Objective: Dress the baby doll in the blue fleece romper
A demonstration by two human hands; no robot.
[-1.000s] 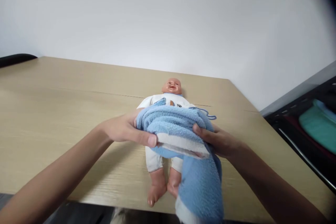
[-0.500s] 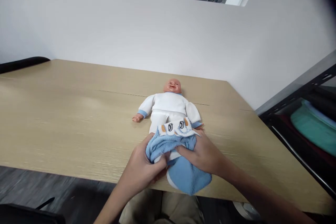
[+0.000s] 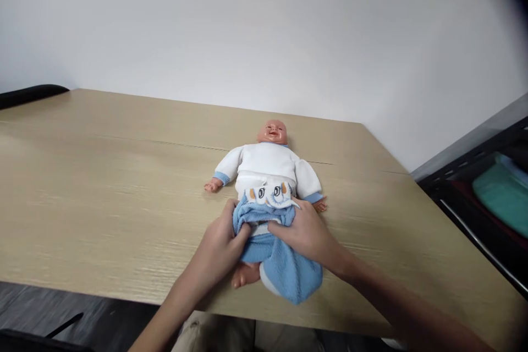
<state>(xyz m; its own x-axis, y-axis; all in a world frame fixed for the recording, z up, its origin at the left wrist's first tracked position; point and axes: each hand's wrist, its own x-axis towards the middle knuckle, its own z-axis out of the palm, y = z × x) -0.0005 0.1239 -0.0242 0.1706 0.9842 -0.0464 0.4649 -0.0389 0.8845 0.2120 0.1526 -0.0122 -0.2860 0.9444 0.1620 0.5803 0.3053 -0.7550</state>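
A baby doll (image 3: 267,164) in a white top lies on its back on the wooden table (image 3: 103,187), head pointing away from me. A bunched blue fleece garment (image 3: 280,269) with a white patch showing cartoon eyes covers its hips and legs. My left hand (image 3: 218,247) grips the garment's left side at the doll's waist. My right hand (image 3: 307,231) grips its right side. One bare doll foot (image 3: 243,276) shows below my left hand; the other leg is hidden under the fleece.
A white partition wall (image 3: 206,38) runs behind the table. A dark shelf rack (image 3: 474,198) with a folded teal cloth (image 3: 501,195) stands at the right. A black chair back (image 3: 28,93) shows at the far left. The table's near edge lies just below the doll's feet.
The blue garment, held up over the doll's chest a second ago, has come down to its waist and legs. Both hands moved toward me with it, uncovering the white top and arms.
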